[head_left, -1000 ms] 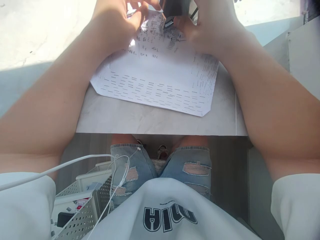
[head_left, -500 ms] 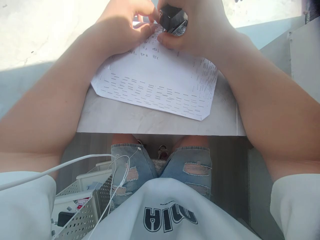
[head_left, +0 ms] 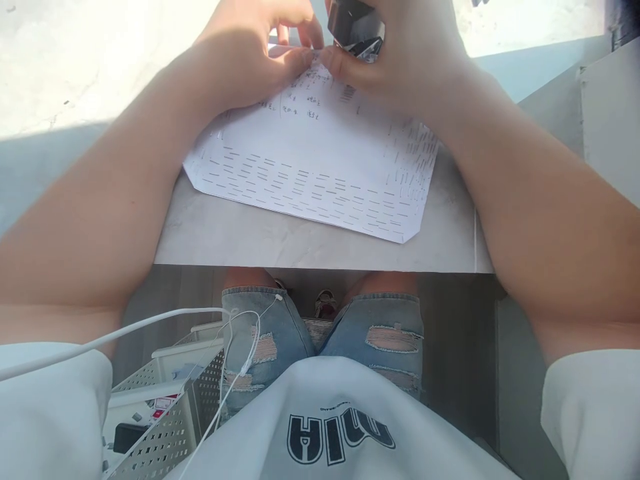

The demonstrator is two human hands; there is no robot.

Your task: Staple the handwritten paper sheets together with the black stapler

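Note:
White paper (head_left: 300,147) with cut corners lies on the table at a slant. Rows of short dark marks that look like staples run along its near and right edges, and small handwriting shows near the middle top. My left hand (head_left: 265,57) pinches the paper's far edge, thumb on top and fingers curled over. In my right hand (head_left: 410,53) is a black stapler (head_left: 356,28) with a shiny metal part, held at the far part of the sheet. My right thumb rests close to my left thumb. The stapler's far end is cut off by the frame's top.
The pale marble-like table (head_left: 280,230) ends just in front of my lap. Below on the left stands a white perforated basket (head_left: 165,427) with small items inside. A white cable (head_left: 150,320) hangs across my left side. A white panel (head_left: 613,113) rises at the right.
My right hand and the stapler have shifted slightly right and away from me, uncovering more marks on the paper. The left hand and sheet have hardly moved.

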